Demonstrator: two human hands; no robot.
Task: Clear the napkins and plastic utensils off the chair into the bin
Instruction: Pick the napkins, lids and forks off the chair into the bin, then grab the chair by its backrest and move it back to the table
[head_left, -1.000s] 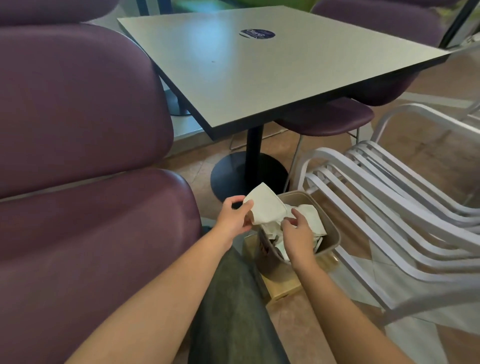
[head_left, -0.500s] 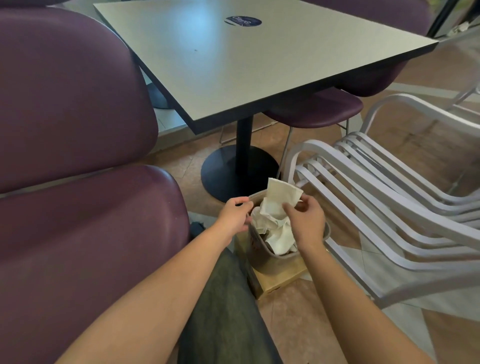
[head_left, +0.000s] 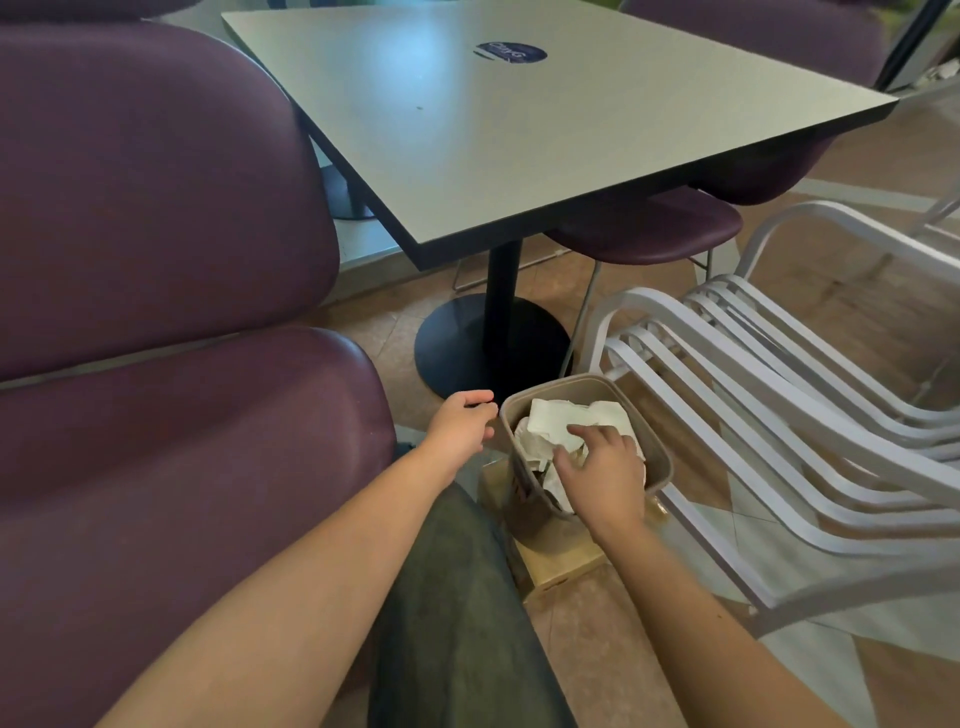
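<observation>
The napkin the hands held above the bin (head_left: 660, 457) now lies inside; right hand (head_left: 602, 467) presses the napkins (head_left: 561, 421) down, left hand (head_left: 462, 423) hangs loosely curled, empty (chair looks cleared).

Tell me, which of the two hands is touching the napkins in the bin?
The right hand. It rests on the white napkins inside the bin, while the left hand stays beside the bin, holding nothing.
</observation>
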